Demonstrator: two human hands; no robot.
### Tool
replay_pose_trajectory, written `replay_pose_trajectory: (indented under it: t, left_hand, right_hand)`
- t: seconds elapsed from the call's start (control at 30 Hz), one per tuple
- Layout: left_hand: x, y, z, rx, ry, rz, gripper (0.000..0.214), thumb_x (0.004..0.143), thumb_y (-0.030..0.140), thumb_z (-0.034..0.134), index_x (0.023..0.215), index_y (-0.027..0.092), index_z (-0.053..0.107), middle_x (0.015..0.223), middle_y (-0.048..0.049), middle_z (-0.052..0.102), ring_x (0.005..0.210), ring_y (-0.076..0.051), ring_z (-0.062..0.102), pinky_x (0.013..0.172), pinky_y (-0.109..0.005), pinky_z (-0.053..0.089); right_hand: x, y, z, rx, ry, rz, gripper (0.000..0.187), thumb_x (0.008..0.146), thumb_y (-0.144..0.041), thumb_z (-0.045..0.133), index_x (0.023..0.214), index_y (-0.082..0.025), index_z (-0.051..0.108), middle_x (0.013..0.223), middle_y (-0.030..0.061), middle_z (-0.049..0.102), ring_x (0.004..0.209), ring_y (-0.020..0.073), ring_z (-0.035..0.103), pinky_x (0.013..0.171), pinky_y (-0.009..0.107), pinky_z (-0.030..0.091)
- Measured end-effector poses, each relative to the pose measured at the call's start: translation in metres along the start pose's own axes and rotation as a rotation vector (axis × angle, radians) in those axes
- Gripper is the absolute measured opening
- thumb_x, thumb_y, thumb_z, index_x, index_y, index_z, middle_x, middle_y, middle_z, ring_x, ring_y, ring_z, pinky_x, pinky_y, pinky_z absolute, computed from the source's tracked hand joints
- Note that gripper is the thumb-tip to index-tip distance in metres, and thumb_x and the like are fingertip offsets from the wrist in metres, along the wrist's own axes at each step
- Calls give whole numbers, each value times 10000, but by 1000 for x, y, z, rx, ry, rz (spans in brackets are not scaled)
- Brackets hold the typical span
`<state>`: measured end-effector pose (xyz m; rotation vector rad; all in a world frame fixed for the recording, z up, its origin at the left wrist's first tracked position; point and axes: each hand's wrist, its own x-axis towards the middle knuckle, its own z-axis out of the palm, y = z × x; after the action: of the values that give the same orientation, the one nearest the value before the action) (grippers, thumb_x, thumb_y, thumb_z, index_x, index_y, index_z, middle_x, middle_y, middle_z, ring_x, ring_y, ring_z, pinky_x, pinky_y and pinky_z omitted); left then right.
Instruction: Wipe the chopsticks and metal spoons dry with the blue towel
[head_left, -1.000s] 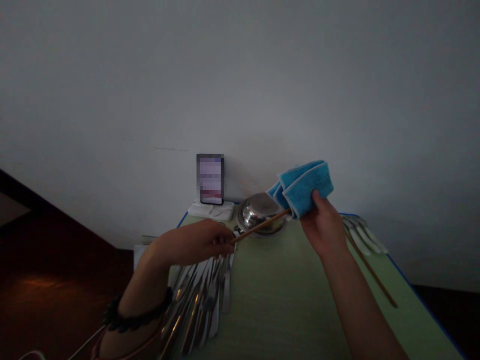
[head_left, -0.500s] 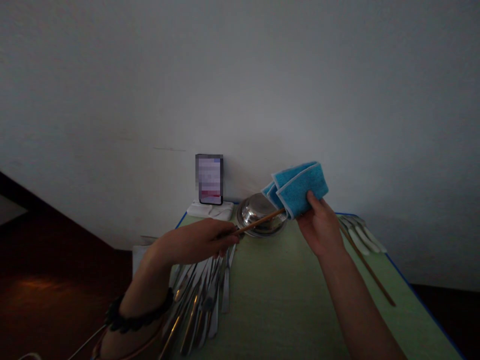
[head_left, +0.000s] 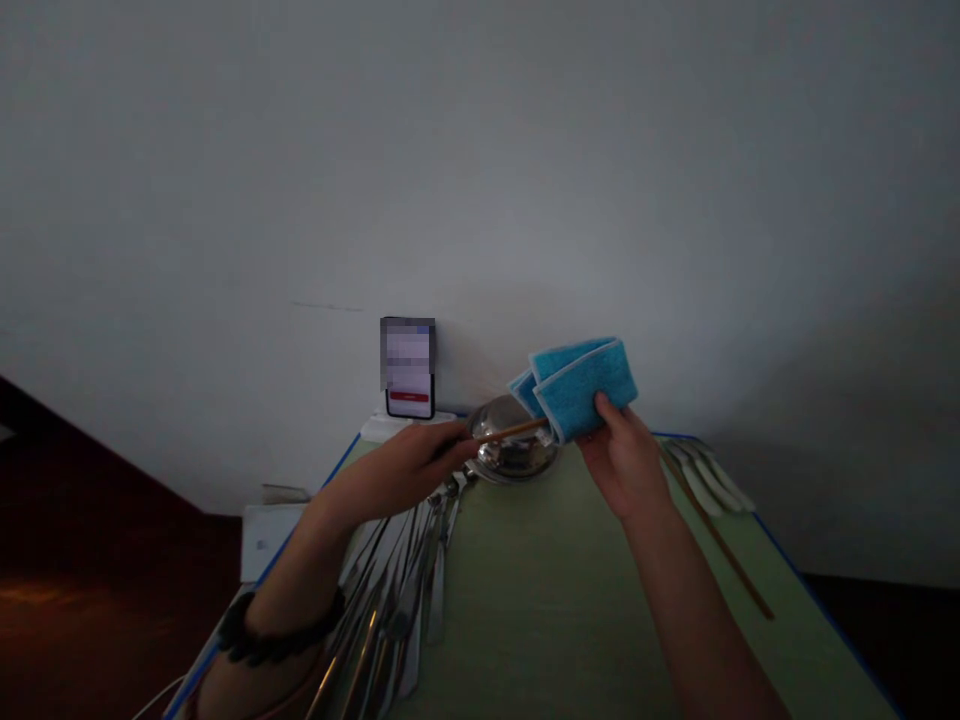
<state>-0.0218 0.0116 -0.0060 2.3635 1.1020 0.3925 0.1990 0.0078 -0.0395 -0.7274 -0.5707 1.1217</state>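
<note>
My left hand is closed on one end of a thin brown wooden chopstick. The other end of the chopstick runs into a folded blue cloth with pale edging. My right hand grips that cloth, thumb on the near face and fingers beneath; how far the stick reaches inside is hidden. Behind and below the stick, a shiny metal bowl sits upside down on the table. Under my left forearm lies a pile of metal cutlery.
A green table with blue edges stands against a grey wall. At its back, a phone leans upright on a white base. On the right lie another chopstick and several white-handled utensils. A white box stands beyond the left edge.
The whole view has shifted slightly, so most things appear a little further left. Both hands keep their hold on the chopstick and cloth, with less of the stick showing between them.
</note>
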Motion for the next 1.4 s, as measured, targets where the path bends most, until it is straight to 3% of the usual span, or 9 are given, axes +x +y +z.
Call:
replay_pose_trajectory:
  t: [0.3,0.57,0.77,0.93,1.17,1.4]
  left_hand:
    - [4,1,5,47,-72,25,329,911,389,292,908,161,531,760,-20,559,684,-139,499,624,-259,360]
    - [10,3,10,-32,10,5,353,886,445,341,997,153,506,814,-42,597,691,-146,532,623,-274,390]
    - [14,0,16,-221,162,-140,570,812,495,461,1239,149,313,835,-66,642,653,-169,591,576,-290,451]
    - [15,-3,18,-272,277,-150,686,779,484,522,1321,192,218,1143,-144,549,655,-164,614,598,-324,502]
    - [18,-4,19,-435,305,-104,722,762,424,574,1349,208,214,1202,-129,508,823,-197,632,699,-334,529]
    - [14,-8,20,-547,210,-116,902,742,366,612,1400,225,12,1205,-132,516,859,-189,622,688,-282,527]
  right_hand:
    - [-4,4,4,-47,-95,60,228,698,-275,658,912,-203,625,968,-1,679,855,122,608,773,268,485]
    - [-6,8,3,-146,-204,49,238,714,-280,650,935,-193,638,1009,16,672,939,139,590,890,310,438]
    - [-11,6,4,-217,-288,74,310,678,-233,678,979,-226,605,1065,13,646,998,166,570,925,353,420]
    - [-13,4,3,-255,-363,101,278,677,-217,678,946,-226,605,1007,6,639,962,168,568,916,368,419]
    - [-13,3,1,-319,-442,124,293,708,-225,655,997,-229,602,895,-6,620,870,144,563,878,350,424]
    - [-15,0,-1,-290,-512,147,244,695,-147,645,914,-251,621,860,-44,619,820,96,551,791,236,431]
